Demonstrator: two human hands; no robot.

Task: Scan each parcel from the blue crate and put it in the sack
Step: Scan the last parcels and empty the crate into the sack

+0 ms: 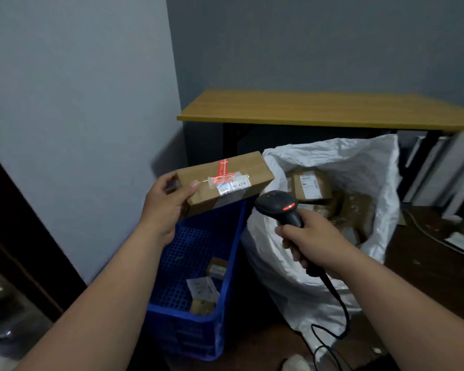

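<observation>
My left hand grips the near end of a long brown cardboard parcel with red tape and a white label, held above the blue crate. In my right hand is a black corded barcode scanner, its red light on, its head just below the parcel's right end. Inside the crate lie a few small parcels. To the right, the white sack stands open, and several brown parcels are inside it.
A wooden table stands against the far wall behind the sack. White boards lean at the right. A cable and papers lie on the dark floor at the right. The scanner cord hangs down in front of the sack.
</observation>
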